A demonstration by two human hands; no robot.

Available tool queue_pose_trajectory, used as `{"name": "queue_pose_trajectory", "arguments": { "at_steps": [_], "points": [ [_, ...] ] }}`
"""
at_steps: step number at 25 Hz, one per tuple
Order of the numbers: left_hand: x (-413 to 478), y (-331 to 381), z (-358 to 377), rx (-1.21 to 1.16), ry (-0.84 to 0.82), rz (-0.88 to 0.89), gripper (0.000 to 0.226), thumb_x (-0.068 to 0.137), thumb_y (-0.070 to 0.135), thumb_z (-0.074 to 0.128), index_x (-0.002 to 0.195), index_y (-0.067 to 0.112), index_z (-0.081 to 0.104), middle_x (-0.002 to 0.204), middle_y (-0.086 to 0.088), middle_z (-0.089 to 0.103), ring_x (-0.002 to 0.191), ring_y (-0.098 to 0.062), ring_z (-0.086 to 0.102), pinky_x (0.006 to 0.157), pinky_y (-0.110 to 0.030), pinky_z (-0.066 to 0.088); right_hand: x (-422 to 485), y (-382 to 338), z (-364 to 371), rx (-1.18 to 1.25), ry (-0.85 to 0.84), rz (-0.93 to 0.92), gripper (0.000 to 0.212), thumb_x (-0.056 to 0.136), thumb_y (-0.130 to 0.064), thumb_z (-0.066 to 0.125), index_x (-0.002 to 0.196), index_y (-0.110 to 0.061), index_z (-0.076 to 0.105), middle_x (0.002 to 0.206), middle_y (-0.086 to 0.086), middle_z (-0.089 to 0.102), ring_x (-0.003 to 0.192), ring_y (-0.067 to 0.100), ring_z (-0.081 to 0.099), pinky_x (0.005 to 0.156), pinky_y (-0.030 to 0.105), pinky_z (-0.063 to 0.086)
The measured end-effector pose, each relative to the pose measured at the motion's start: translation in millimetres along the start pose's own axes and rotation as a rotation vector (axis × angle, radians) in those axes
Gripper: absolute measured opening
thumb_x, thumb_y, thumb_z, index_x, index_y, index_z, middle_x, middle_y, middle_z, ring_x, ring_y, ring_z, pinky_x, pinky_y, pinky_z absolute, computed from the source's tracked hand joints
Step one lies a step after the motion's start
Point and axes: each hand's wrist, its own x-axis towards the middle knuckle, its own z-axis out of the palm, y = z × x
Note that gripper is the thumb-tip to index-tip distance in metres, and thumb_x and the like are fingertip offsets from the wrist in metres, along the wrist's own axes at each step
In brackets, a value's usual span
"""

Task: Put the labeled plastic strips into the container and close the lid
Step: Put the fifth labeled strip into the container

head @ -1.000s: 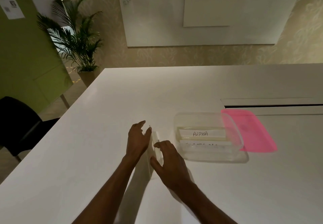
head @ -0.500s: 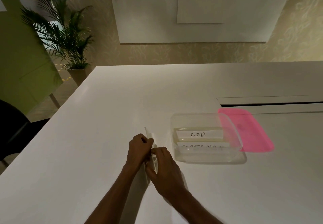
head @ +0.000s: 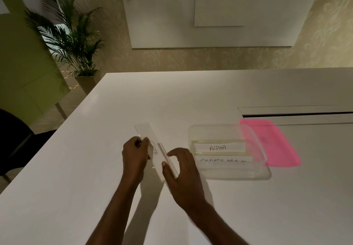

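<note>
A clear plastic container (head: 193, 134) stands open on the white table (head: 191, 91). Two labeled strips lie inside it; the far one (head: 219, 147) reads ALPHA, the near one's (head: 223, 161) writing is partly hidden. The pink lid (head: 273, 141) lies flat just right of the container, touching its far right corner. Left of the container, a clear labeled strip (head: 148, 135) is tilted up off the table. My left hand (head: 134, 155) pinches its left edge. My right hand (head: 179, 168) grips the near right edge with thumb and fingers.
A long slot with a dark gap (head: 298, 113) runs across the table behind the lid. The table's left edge falls off toward a black chair (head: 13, 139). A potted palm (head: 70, 40) stands on the floor beyond the far left corner.
Both hands have closed on the strip and raised it off the table, turning its flat face up. The view has shifted slightly to the left.
</note>
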Motion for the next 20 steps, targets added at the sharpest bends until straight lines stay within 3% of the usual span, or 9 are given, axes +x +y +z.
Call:
{"name": "queue_pose_trajectory", "arguments": {
  "at_steps": [2, 8, 10, 13, 15, 17, 20],
  "points": [
    [3, 14, -5, -0.206, 0.01, -0.045, 0.03, 0.094, 0.015, 0.063, 0.074, -0.005, 0.052, 0.075, -0.017, 0.072, 0.069, -0.032, 0.071, 0.065, -0.046, 0.063, 10, -8, -10, 0.037, 0.082, -0.01, 0.023, 0.097, -0.036, 0.058, 0.117, -0.026, 0.059, 0.117, -0.014, 0.056, 0.113, 0.006, 0.058, 0.093, 0.025, 0.051],
    [-21, 49, -10, -0.669, -0.138, -0.13, 0.011, 0.093, 0.001, 0.059, 0.083, 0.006, 0.057, 0.075, -0.006, 0.071, 0.071, -0.022, 0.073, 0.066, -0.029, 0.06, 35, -18, -32, 0.242, 0.301, 0.16, 0.024, 0.098, -0.027, 0.066, 0.121, -0.023, 0.059, 0.12, -0.011, 0.062, 0.113, 0.007, 0.06, 0.097, 0.026, 0.049],
    [-33, 53, -6, -0.774, -0.174, -0.151, 0.008, 0.093, -0.002, 0.059, 0.095, 0.006, 0.059, 0.087, -0.014, 0.068, 0.078, -0.025, 0.073, 0.071, -0.032, 0.061, 42, -18, -39, 0.374, 0.291, 0.245, 0.028, 0.096, -0.036, 0.067, 0.121, -0.026, 0.058, 0.119, -0.014, 0.064, 0.112, 0.003, 0.062, 0.093, 0.022, 0.051],
    [-48, 57, 3, -0.873, -0.232, -0.155, 0.017, 0.096, -0.001, 0.058, 0.112, 0.004, 0.062, 0.104, -0.02, 0.07, 0.092, -0.03, 0.075, 0.083, -0.039, 0.063, 46, -19, -49, 0.445, 0.29, 0.277, 0.046, 0.084, -0.064, 0.058, 0.12, -0.035, 0.057, 0.11, -0.03, 0.065, 0.103, -0.01, 0.061, 0.078, 0.007, 0.048],
    [-58, 56, 9, -0.923, -0.273, -0.159, 0.019, 0.098, -0.001, 0.058, 0.116, 0.002, 0.063, 0.11, -0.02, 0.073, 0.102, -0.036, 0.074, 0.093, -0.047, 0.06, 46, -17, -53, 0.439, 0.318, 0.258, 0.051, 0.082, -0.067, 0.054, 0.119, -0.033, 0.057, 0.106, -0.039, 0.062, 0.099, -0.014, 0.059, 0.074, 0.002, 0.045],
    [-68, 56, 15, -0.959, -0.306, -0.179, 0.014, 0.099, 0.001, 0.059, 0.112, 0.003, 0.064, 0.112, -0.022, 0.074, 0.108, -0.04, 0.073, 0.095, -0.05, 0.059, 46, -12, -57, 0.435, 0.35, 0.231, 0.041, 0.085, -0.063, 0.057, 0.114, -0.034, 0.059, 0.107, -0.036, 0.062, 0.103, -0.013, 0.058, 0.08, 0.001, 0.042],
    [-77, 53, 24, -0.993, -0.384, -0.218, 0.023, 0.101, 0.006, 0.06, 0.122, -0.001, 0.061, 0.121, -0.025, 0.072, 0.112, -0.039, 0.072, 0.092, -0.046, 0.06, 45, -5, -63, 0.456, 0.379, 0.188, 0.011, 0.096, -0.041, 0.066, 0.102, -0.033, 0.063, 0.105, -0.019, 0.068, 0.105, -0.002, 0.063, 0.088, 0.015, 0.046]
  ]
}}
